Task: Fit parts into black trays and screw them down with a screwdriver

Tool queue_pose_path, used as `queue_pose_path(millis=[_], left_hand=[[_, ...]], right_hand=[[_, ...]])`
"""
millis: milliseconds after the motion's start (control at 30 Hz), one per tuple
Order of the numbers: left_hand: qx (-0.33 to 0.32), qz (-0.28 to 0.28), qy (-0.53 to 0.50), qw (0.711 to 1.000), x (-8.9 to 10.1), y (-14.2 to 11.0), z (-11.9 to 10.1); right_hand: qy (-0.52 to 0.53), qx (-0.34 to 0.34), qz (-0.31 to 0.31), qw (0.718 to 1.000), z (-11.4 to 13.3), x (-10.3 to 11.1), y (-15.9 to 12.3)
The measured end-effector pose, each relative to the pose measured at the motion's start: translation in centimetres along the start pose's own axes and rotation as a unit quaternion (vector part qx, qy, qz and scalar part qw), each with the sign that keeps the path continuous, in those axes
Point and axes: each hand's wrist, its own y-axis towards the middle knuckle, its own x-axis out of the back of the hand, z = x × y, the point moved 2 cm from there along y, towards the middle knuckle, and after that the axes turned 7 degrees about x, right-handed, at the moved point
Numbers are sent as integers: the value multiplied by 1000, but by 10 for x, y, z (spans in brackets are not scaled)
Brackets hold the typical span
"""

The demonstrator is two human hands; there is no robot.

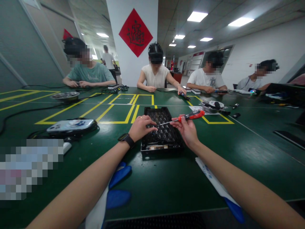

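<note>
My right hand (187,129) grips a screwdriver (190,116) with a red and black handle. Its thin metal shaft points left over an open black case (164,122) lying on the table in front of me. My left hand (142,127), a dark watch on its wrist, is over the case's left side. Thumb and forefinger come close together at the screwdriver's tip; whatever they pinch is too small to make out. Rows of small shiny pieces fill the case, and a pale strip (158,147) shows at its near end.
Blue and white gloves (119,174) lie under my forearms. To the left sits a phone (73,125) with cables. Metal bowls (212,106) stand farther off, on a green table (152,187) with yellow tape lines. Several people in headgear sit across from me.
</note>
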Motion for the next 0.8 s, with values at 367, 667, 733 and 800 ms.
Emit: queue_pose_path(millis=[367, 667, 733, 800], left_hand=[[-23, 30, -2, 999, -1, 0, 1], [-32, 26, -22, 999, 3, -1, 0], [-22, 39, -51, 998, 7, -1, 1], [24, 41, -115, 992, 10, -2, 4]], right_hand=[[-12, 16, 35, 999, 0, -4, -2], [21, 7, 35, 999, 4, -5, -1], [37, 5, 31, 999, 8, -6, 0], [43, 5, 28, 999, 13, -9, -1]])
